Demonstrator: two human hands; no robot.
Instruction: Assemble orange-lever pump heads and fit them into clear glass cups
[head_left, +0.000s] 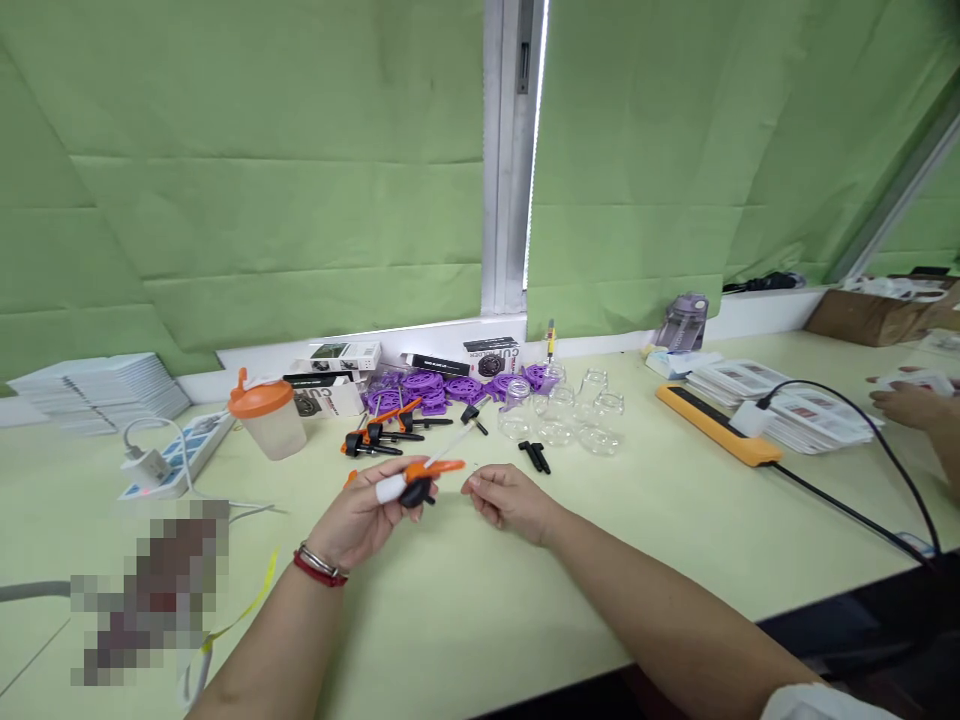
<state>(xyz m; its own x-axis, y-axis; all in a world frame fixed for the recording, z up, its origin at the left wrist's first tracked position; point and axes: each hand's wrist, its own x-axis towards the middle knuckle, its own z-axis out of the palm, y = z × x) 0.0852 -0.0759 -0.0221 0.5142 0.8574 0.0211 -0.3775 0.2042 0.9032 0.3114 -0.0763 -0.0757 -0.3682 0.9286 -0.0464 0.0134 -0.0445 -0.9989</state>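
Note:
My left hand (373, 515), its thumb wrapped in white, is closed around an orange-and-black plastic part (417, 488) with a thin pale stem slanting up and away. Just right of that part, my right hand (511, 500) has its fingertips pinched together; whatever is between them is hidden or too small to name. Beyond the hands lie several similar orange-and-black parts (379, 435) and a smaller black part with a pale stem (472, 417). Short black pieces (535, 457) rest behind my right hand. Several clear rounded vessels (556, 428) stand farther back.
Purple plastic pieces (420, 390) and printed boxes (491, 357) line the wall. An orange-lidded cup (271, 420), a white power strip (180, 455) and stacked booklets (101, 392) are left. An orange power strip (716, 424), printed sheets (810, 415) and another person's hand (911, 400) are right.

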